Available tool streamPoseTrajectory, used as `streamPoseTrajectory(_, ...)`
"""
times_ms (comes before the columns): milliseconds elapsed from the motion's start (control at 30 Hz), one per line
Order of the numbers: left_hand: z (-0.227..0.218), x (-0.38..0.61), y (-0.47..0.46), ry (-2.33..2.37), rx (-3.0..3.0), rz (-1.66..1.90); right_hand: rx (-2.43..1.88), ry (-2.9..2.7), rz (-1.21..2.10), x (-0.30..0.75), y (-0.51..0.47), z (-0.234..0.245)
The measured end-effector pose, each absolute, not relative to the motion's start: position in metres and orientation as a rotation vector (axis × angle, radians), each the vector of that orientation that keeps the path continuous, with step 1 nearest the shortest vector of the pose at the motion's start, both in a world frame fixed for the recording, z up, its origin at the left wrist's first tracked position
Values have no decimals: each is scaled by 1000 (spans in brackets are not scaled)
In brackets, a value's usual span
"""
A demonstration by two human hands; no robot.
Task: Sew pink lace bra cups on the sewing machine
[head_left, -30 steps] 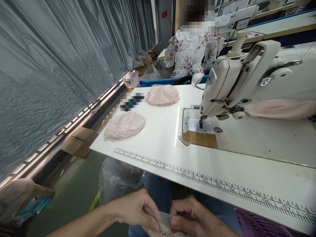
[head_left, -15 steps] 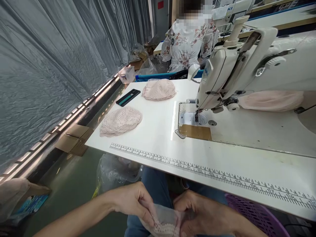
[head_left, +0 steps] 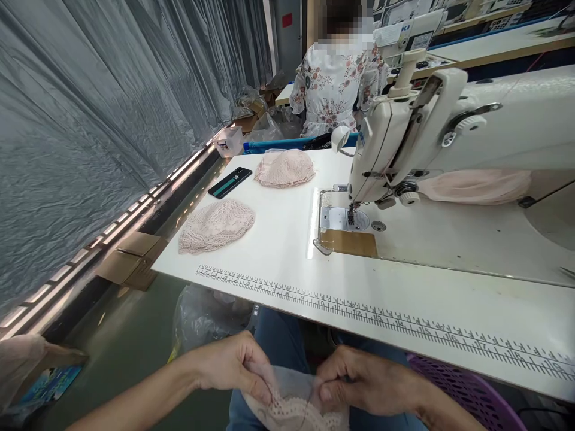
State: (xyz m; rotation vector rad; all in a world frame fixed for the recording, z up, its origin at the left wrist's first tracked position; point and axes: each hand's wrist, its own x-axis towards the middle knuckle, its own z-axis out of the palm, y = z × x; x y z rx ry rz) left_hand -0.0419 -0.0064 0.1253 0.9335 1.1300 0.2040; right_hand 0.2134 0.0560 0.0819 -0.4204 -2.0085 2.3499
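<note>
Table edge (head_left: pixel 287 308) sits ahead of and above my left hand (head_left: pixel 233 365) and right hand (head_left: pixel 359 380). Tabletop (head_left: pixel 278 239) open by ruler (head_left: pixel 359 314). Sewing machine (head_left: pixel 404 137) blocks right; lace piles (head_left: pixel 215 224) and phone (head_left: pixel 230 182) crowd left.

You had a bright, evenly lit view; a white glare streak lay on the table (head_left: pixel 278 251) just beside the sewing machine (head_left: pixel 404 137), whose lines bowed toward the edges.

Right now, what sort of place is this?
Probably a garment sewing workshop: a sewing machine stands on a table with a printed ruler, pink lace stacks lie beside it, and the left hand and right hand hold another lace piece.
</note>
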Motion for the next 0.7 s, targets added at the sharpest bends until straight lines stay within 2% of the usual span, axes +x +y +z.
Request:
streamPoseTrajectory(467,122,-75,-11,1171,891,359,-501,-1732,2555,219,60,60)
streamPoseTrajectory(700,128,-81,-15,1184,884,353,-575,-1716,2498,211,58,50)
